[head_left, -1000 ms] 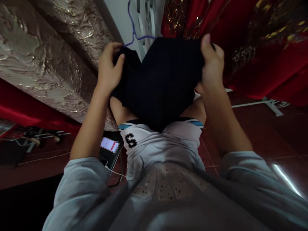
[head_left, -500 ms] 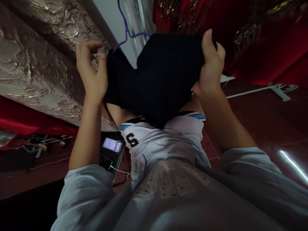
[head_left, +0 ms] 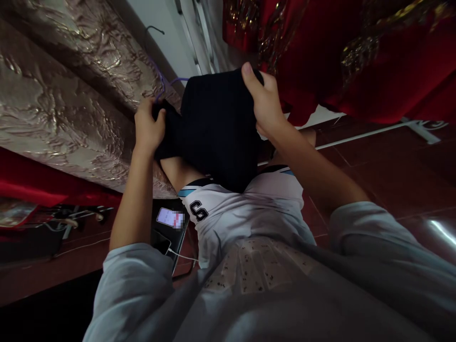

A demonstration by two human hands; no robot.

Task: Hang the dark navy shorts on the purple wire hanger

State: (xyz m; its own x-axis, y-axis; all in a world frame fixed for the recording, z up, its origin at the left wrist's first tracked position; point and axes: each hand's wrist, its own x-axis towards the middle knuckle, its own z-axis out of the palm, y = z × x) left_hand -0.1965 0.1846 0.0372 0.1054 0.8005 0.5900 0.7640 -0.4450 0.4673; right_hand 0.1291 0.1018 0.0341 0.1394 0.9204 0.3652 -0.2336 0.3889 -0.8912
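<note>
A dark navy garment (head_left: 217, 128) hangs in front of me over my knees, held up by both hands. My left hand (head_left: 148, 127) is closed on its left edge, just below a thin purple hanger (head_left: 162, 86) whose hook rises behind the cloth. My right hand (head_left: 265, 105) grips the top right edge, thumb on the front of the fabric. The lower part of the garment drapes onto my white shorts (head_left: 245, 209) marked with a 6.
A gold embossed fabric (head_left: 64, 95) fills the left side, and red embroidered cloth (head_left: 356, 52) hangs at the upper right. A lit phone (head_left: 170, 217) with a white cable lies on a stool by my left leg. The floor (head_left: 392, 161) is red tile.
Both hands have drawn closer together, bunching the garment narrower. My left hand went from loose fingers to a closed grip on the left edge; my right hand moved left and down.
</note>
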